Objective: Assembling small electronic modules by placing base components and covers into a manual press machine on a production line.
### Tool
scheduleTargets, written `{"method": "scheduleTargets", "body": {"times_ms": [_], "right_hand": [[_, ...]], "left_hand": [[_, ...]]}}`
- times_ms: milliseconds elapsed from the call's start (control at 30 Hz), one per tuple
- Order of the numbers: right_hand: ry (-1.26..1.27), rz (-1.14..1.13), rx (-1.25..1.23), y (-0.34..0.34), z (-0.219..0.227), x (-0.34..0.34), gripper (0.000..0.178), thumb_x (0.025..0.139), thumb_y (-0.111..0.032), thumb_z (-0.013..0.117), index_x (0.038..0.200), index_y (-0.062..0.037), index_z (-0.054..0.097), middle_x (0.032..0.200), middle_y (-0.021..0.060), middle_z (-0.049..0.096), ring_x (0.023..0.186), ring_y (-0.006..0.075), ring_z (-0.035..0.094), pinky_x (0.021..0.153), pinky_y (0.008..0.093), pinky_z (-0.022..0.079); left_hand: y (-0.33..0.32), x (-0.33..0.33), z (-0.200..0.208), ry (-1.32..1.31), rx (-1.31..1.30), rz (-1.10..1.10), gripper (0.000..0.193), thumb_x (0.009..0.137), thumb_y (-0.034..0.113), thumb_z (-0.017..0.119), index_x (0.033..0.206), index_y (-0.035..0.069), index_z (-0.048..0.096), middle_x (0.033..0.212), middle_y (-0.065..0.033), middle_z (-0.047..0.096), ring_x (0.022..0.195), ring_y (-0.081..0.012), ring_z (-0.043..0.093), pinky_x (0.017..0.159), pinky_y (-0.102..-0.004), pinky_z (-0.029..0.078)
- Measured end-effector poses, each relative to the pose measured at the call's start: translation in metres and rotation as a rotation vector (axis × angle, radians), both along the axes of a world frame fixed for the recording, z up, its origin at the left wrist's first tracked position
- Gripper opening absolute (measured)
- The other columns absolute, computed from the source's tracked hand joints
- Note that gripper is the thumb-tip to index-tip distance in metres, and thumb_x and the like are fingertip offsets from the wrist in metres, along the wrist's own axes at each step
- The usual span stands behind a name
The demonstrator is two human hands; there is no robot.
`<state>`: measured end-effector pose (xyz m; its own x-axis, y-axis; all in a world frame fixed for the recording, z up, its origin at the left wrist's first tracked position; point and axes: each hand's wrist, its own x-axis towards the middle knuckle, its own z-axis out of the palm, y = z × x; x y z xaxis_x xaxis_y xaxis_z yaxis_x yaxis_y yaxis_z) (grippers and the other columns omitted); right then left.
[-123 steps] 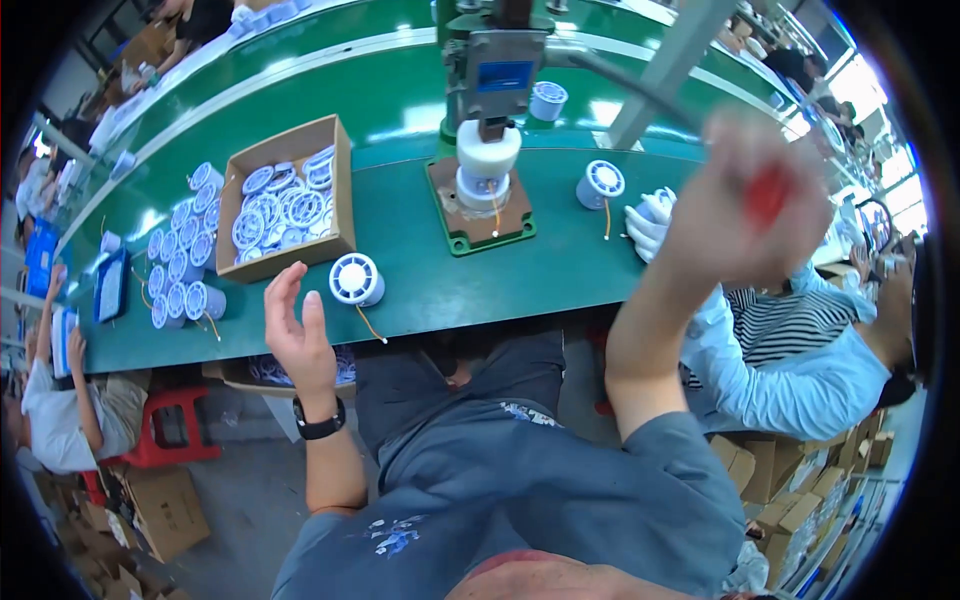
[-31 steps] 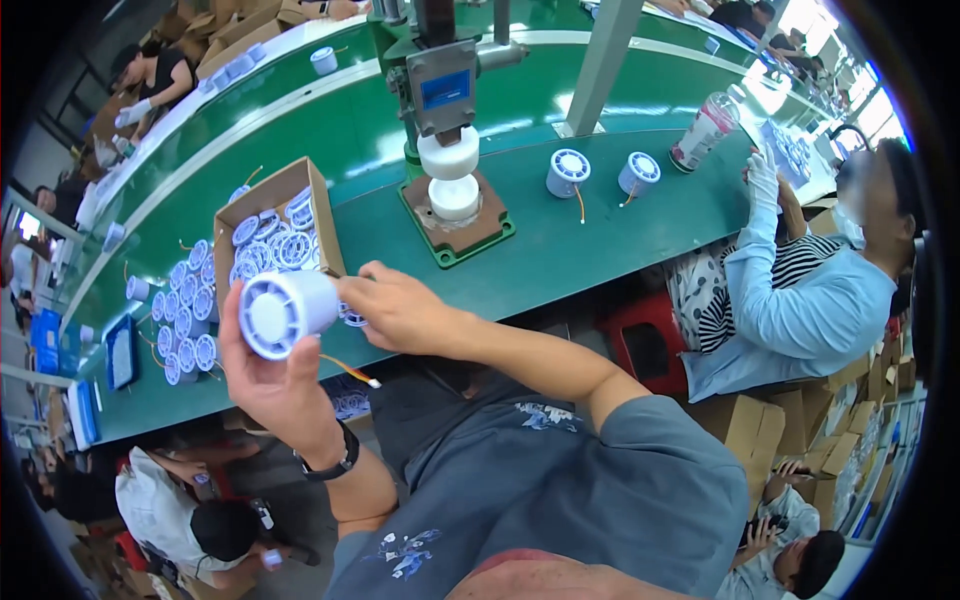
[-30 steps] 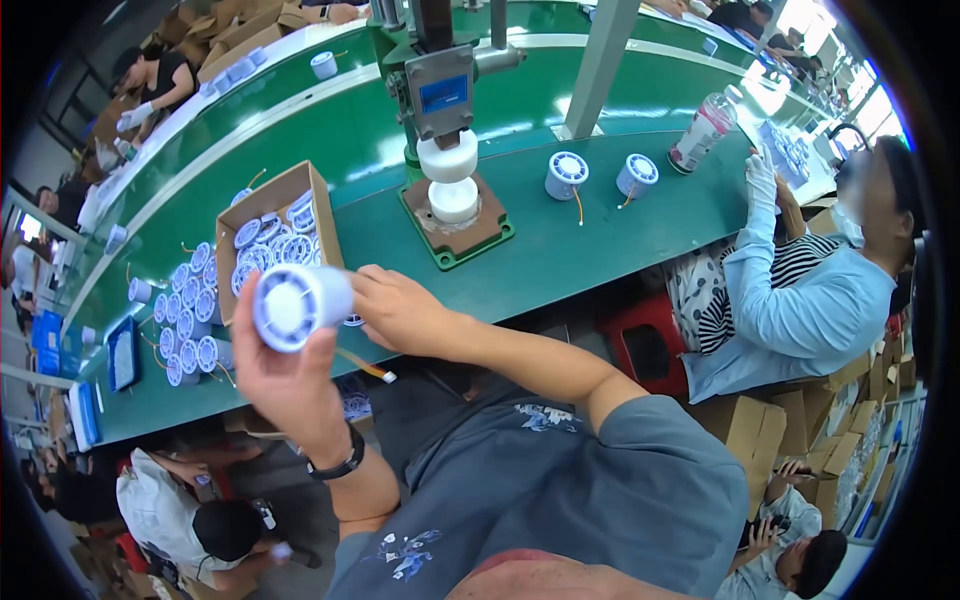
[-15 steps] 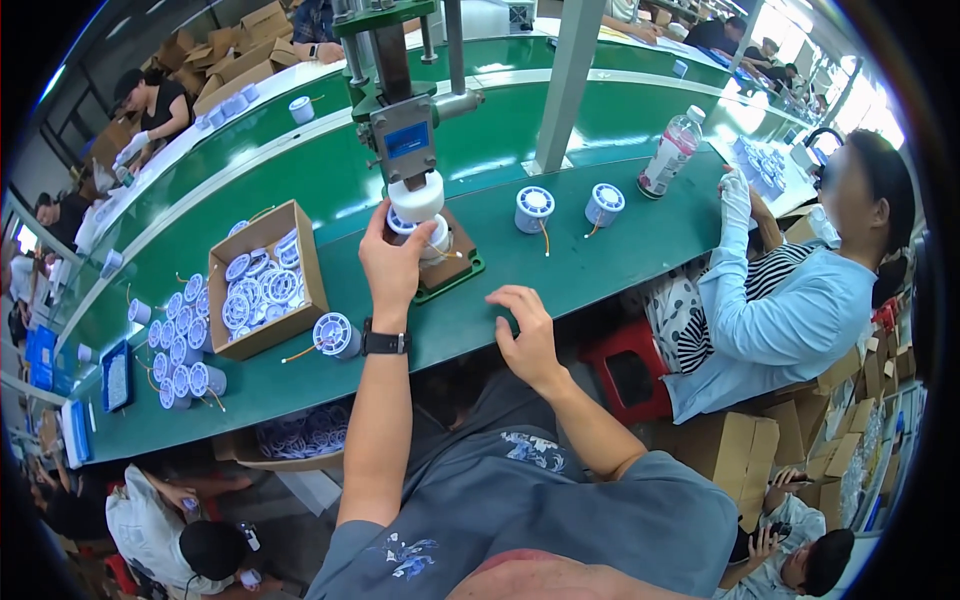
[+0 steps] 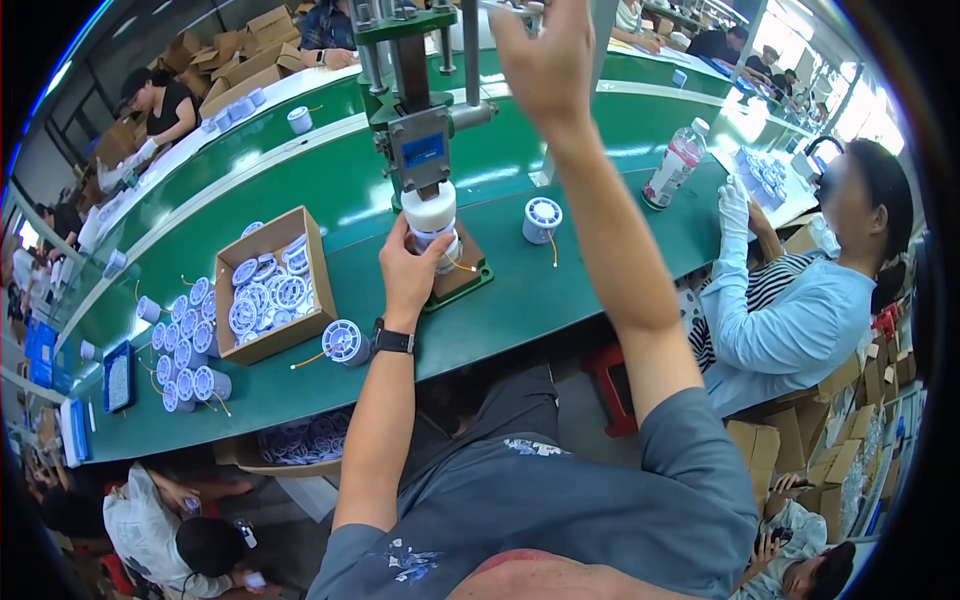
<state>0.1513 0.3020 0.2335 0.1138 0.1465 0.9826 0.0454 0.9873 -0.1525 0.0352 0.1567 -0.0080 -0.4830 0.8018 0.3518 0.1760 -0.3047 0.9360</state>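
My left hand (image 5: 408,272) is closed around a white cylindrical part (image 5: 437,240) with a short orange wire, seated on the press base. Directly above it is the white block (image 5: 430,208) at the lower end of the green hand press (image 5: 420,140). My right hand (image 5: 550,70) is raised beside the upper part of the press. Its thumb and fingers look apart, though they are blurred and partly cut off by the upper edge. On the bench to the right stands a white slotted-top cylinder (image 5: 542,220) with a wire; another (image 5: 345,343) lies beside my left wrist.
A cardboard box (image 5: 318,290) of white slotted discs stands at left, with several wired cylinders (image 5: 185,350) beyond it. A blue tray (image 5: 118,378) lies farther left. At right are a drink bottle (image 5: 675,165) and a seated co-worker in a light-blue top (image 5: 790,320).
My right hand has risen from the bench's front edge to the top of the press. My left hand stays on the part. My right arm now covers one cylinder.
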Motion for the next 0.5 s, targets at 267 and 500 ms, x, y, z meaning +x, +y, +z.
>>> {"method": "scheduleTargets", "body": {"times_ms": [267, 500], "right_hand": [[-0.227, 0.543, -0.474, 0.035, 0.119, -0.032, 0.034, 0.094, -0.015, 0.052, 0.12, 0.0063, 0.057, 0.076, 0.0051, 0.058, 0.06, 0.0144, 0.054, 0.052, 0.0276, 0.043], [-0.069, 0.699, -0.418, 0.006, 0.041, 0.027, 0.027, 0.094, -0.015, 0.049, 0.11, 0.0036, 0.06, 0.072, 0.0053, 0.054, 0.057, 0.0144, 0.051, 0.052, 0.0308, 0.041]], "left_hand": [[-0.005, -0.001, -0.003, 0.265, -0.036, 0.037, 0.107, 0.064, 0.015, 0.091, 0.151, 0.0, 0.031, 0.121, -0.0184, 0.066, 0.111, -0.0303, 0.065, 0.095, -0.0383, 0.051], [-0.001, -0.003, -0.011, 0.386, -0.094, 0.088, 0.114, 0.059, 0.015, 0.092, 0.152, -0.001, 0.026, 0.122, -0.021, 0.064, 0.112, -0.0383, 0.063, 0.096, -0.0429, 0.05]]}}
